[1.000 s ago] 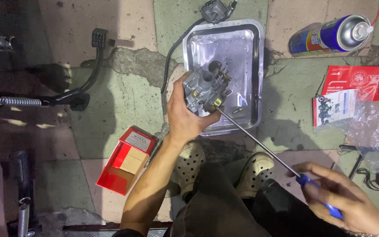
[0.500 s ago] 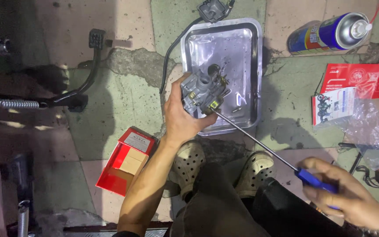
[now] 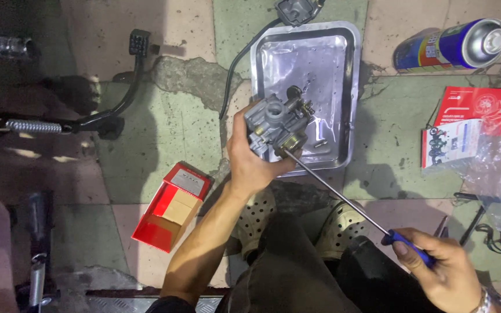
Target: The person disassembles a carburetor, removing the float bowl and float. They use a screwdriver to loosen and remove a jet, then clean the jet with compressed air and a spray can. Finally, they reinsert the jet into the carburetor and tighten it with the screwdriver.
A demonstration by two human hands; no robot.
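Carburetor (image 3: pixel 276 124) tilted since earlier, screwdriver (image 3: pixel 343 200) touching, above metal tray (image 3: pixel 352 69)

A single head-worn camera looks almost straight down from above the person's own knees onto the tiled floor (image 3: pixel 163 122). It sits close enough that both forearms fill the lower frame, with the metal tray (image 3: pixel 352 87) near the top edge. No second view overlaps it.

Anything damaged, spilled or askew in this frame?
The floor is cracked and chipped left of the metal tray. The spray can lies on its side. No spill shows.
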